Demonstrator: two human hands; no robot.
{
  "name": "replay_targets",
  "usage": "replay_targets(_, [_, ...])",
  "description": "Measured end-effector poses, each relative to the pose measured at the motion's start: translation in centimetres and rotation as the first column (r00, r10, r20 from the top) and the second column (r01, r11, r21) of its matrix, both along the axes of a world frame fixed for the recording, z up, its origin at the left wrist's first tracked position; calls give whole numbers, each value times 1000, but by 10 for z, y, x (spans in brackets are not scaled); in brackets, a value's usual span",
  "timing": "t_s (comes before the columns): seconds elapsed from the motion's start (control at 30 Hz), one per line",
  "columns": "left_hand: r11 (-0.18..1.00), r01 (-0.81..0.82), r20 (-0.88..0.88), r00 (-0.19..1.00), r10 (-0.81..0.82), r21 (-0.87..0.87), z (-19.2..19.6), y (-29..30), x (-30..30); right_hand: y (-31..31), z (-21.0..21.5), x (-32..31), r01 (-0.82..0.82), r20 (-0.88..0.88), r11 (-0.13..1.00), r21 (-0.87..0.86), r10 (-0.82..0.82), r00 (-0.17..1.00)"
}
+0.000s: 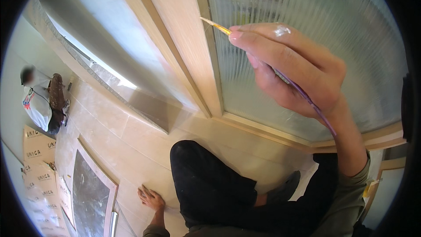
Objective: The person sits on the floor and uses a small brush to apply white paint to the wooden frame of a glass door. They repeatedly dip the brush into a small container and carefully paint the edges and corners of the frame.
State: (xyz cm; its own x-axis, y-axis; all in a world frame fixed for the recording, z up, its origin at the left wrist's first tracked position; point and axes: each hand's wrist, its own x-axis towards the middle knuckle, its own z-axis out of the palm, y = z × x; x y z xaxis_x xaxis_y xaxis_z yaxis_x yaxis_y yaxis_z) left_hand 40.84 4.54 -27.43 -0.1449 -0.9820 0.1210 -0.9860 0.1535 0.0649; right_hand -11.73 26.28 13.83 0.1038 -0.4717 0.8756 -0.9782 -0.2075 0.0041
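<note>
My right hand [298, 66] is raised at the upper right, closed round a thin paintbrush [218, 27] with a purple handle. The brush's pale tip points left at the edge of a light wooden door frame [186, 30]; whether it touches the wood I cannot tell. A white smear marks one knuckle. Behind the hand stands a ribbed, translucent glass panel [372, 87] set in the frame. My left hand [151, 198] lies flat on the tiled floor [144, 158] beside my bent knee, fingers spread, with nothing in it.
A person [39, 98] sits against the wall at the far left. Printed brown sheeting [39, 184] and a framed dark panel [90, 191] lie on the floor at the lower left. Left of the wooden frame is a curved, pale panel edge [109, 85].
</note>
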Motion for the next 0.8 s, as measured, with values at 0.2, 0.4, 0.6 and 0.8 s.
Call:
replay_targets(0.2, [1000, 17, -20, 1000, -17, 0, 3, 1, -1, 3, -4, -6, 11, -106, 999, 47, -6, 994])
replay_targets(0.4, [1000, -9, -8, 1000, 9, 2, 3, 0, 1, -4, -7, -5, -23, -71, 999, -35, 20, 997])
replay_targets(0.6, [999, -26, -14, 1000, 27, 32, 5, 2, -6, 5, -7, -4, -1, -49, 995, 97, 6, 999])
replay_targets(0.8, [1000, -20, -30, 999, 21, 14, 2, 1, 0, 5, -10, -3, -25, -18, 992, 123, 28, 999])
